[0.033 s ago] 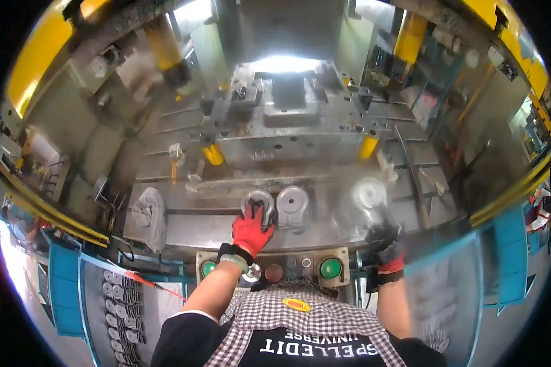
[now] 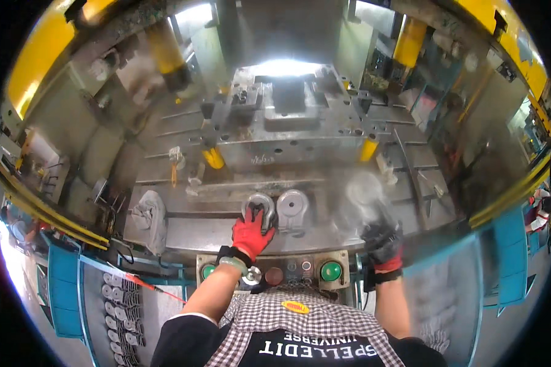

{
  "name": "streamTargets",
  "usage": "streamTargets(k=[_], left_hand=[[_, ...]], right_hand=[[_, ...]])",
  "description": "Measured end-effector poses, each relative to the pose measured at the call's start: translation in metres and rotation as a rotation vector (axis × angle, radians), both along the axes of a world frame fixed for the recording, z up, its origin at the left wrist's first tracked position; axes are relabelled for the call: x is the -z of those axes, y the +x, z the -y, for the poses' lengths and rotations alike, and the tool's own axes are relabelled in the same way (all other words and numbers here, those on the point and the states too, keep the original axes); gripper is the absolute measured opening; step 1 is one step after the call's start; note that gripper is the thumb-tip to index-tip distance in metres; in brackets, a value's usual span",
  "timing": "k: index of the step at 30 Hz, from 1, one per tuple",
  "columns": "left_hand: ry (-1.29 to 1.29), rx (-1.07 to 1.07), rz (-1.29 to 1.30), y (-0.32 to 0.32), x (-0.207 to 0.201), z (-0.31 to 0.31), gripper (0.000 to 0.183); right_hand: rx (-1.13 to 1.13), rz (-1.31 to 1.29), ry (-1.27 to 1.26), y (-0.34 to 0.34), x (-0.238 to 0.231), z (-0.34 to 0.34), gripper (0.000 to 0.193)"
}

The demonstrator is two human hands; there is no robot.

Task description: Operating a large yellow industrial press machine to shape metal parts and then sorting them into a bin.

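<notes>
My left hand (image 2: 253, 235), in a red glove with dark fingertips, is closed over the near part of a round metal part (image 2: 266, 200) lying on the press bed. Close beside it on the right, a second round metal part (image 2: 292, 208) with a small centre hole lies flat, untouched. My right hand (image 2: 382, 241), in a dark and red glove, grips the near end of a third round metal part (image 2: 365, 188). That part is blurred by motion, and whether it touches the bed I cannot tell.
Ahead stands a steel die block (image 2: 263, 147) between yellow posts (image 2: 213, 157). A pale cloth (image 2: 149, 217) lies at the left. Nearest my body is a control box with green buttons (image 2: 330, 270). Racks of stacked metal parts (image 2: 121, 318) flank me.
My right hand and its metal part have shifted slightly left and away from me. My left hand stays in nearly the same place.
</notes>
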State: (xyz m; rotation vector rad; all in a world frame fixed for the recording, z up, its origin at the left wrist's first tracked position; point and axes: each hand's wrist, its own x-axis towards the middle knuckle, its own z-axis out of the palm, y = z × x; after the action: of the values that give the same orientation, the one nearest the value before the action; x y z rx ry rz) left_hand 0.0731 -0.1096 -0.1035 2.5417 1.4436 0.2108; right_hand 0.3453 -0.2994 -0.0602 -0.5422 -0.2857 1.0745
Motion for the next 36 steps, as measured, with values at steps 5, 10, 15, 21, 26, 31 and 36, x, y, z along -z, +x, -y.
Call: streamTargets(k=[5, 10, 15, 21, 26, 31, 36], left_hand=[[0.003, 0.06, 0.145, -0.019, -0.001, -0.009, 0.064], [-0.044, -0.016, 0.32, -0.057, -0.021, -0.01, 0.058], [-0.086, -0.169, 0.29, -0.117, -0.012, -0.012, 0.057], [-0.12, -0.244, 0.352, -0.149, -0.005, -0.006, 0.051], [-0.14, -0.184, 0.382, -0.146, 0.002, -0.004, 0.05], [-0.438, -0.32, 0.115, -0.151, -0.013, 0.009, 0.043], [-0.509, -0.181, -0.374, -0.184, 0.047, 0.027, 0.046]], right_hand=[[-0.348, -0.232, 0.441, -0.022, -0.055, -0.132, 0.058], [-0.524, -0.578, 0.481, -0.026, -0.105, -0.261, 0.052], [-0.423, -0.271, 0.8, -0.003, -0.086, -0.365, 0.045], [-0.415, -0.106, 0.481, -0.017, -0.108, -0.36, 0.045], [-0.346, -0.031, 0.316, -0.048, -0.119, -0.276, 0.054], [-0.555, 0.748, 0.011, -0.049, -0.069, -0.141, 0.053], [-0.847, 2.038, -0.421, -0.053, 0.042, 0.003, 0.038]])
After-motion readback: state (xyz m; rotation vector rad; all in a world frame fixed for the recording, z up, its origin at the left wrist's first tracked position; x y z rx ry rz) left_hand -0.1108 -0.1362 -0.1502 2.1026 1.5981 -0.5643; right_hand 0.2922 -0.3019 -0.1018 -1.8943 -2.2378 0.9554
